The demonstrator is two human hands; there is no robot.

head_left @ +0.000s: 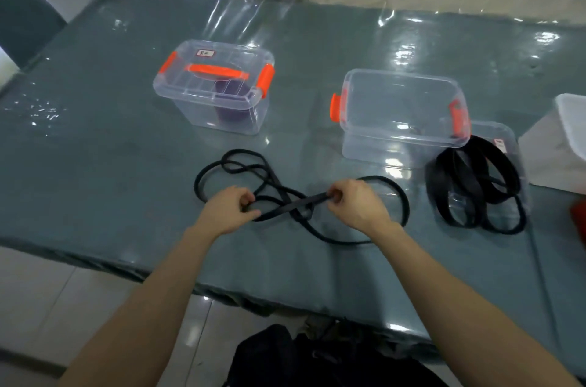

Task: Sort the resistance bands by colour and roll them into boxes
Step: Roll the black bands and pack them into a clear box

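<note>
A thin black resistance band point(404, 206) lies in loose loops on the grey-green table point(126, 148). My left hand point(230, 209) pinches one stretch of it and my right hand point(355, 201) pinches another, a taut length running between them. A clear lidded box with orange clips point(218, 85) stands at the back left with a purple rolled band point(228, 107) inside. A second clear box point(402, 114) stands open at the right, its lid point(504, 145) lying flat beside it. Wide black bands point(472, 187) are heaped on that lid.
A white container point(567, 139) stands at the right edge, with something red point(578, 221) below it. A dark chair back point(25, 25) is at the far left. A black bag point(317, 358) sits below the table's near edge. A glossy plastic sheet covers the table.
</note>
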